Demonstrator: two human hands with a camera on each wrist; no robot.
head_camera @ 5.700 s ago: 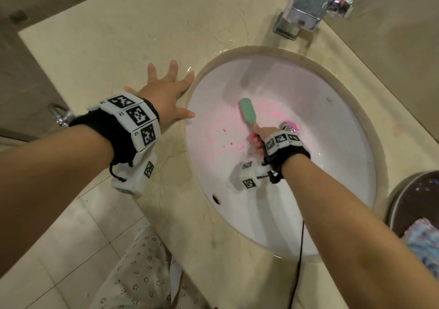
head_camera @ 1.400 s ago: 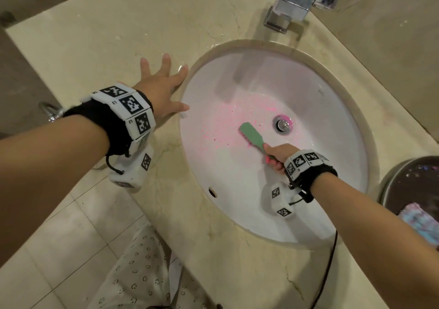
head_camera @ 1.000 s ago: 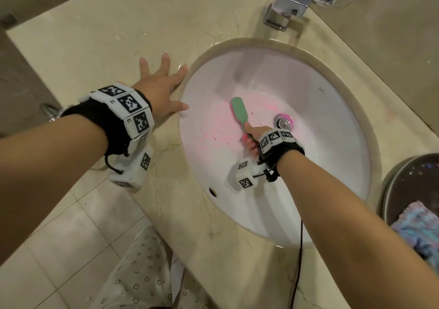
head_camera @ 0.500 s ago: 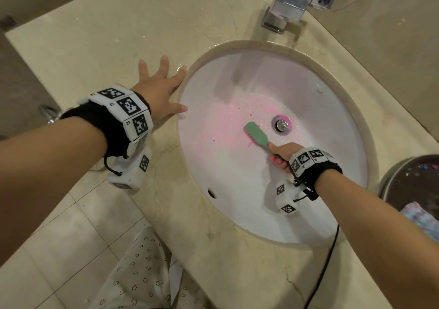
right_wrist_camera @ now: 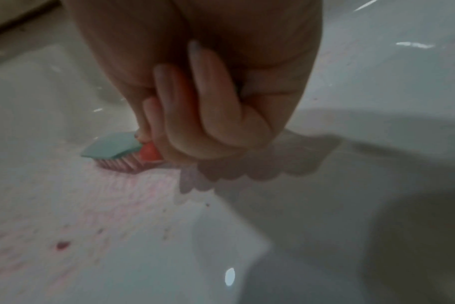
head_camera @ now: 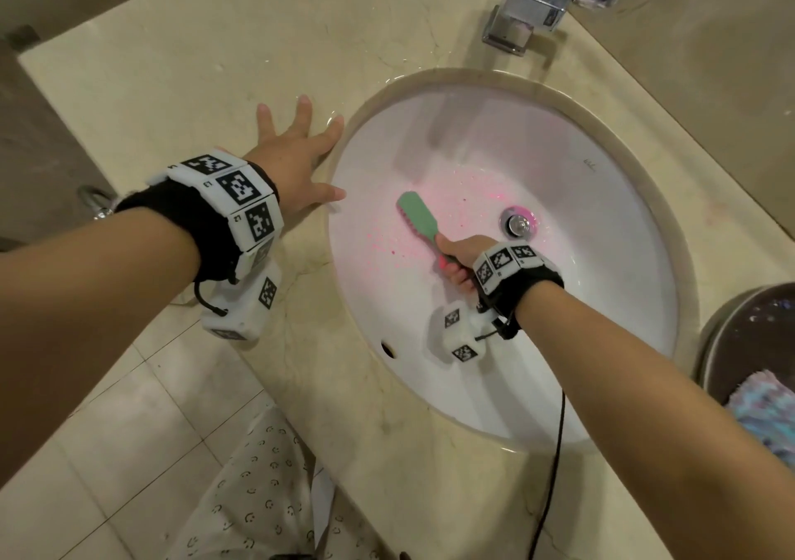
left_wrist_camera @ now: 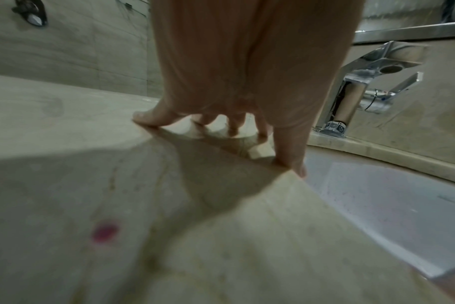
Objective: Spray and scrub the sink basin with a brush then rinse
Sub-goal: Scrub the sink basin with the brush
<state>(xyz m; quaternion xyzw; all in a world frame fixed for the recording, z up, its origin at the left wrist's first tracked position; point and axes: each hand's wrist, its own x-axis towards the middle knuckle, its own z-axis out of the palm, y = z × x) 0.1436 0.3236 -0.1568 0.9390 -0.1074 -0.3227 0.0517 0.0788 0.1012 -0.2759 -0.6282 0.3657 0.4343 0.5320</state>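
A white oval sink basin is set into a beige stone counter and carries pink spray smears around its drain. My right hand is inside the basin and grips the red handle of a brush with a green back. In the right wrist view the brush has its pink bristles down on the pink-streaked basin floor, with my fingers curled round the handle. My left hand rests flat on the counter at the basin's left rim, fingers spread. The left wrist view shows those fingertips pressing the stone.
A chrome faucet stands behind the basin. A dark round bin with a pale cloth sits at the right edge. A black cable hangs over the counter's front. Tiled floor lies below left. An overflow hole marks the near wall.
My right hand has been moving the brush back and forth across the basin floor; since half a second ago it has shifted left, away from the drain. The left hand has stayed on the counter.
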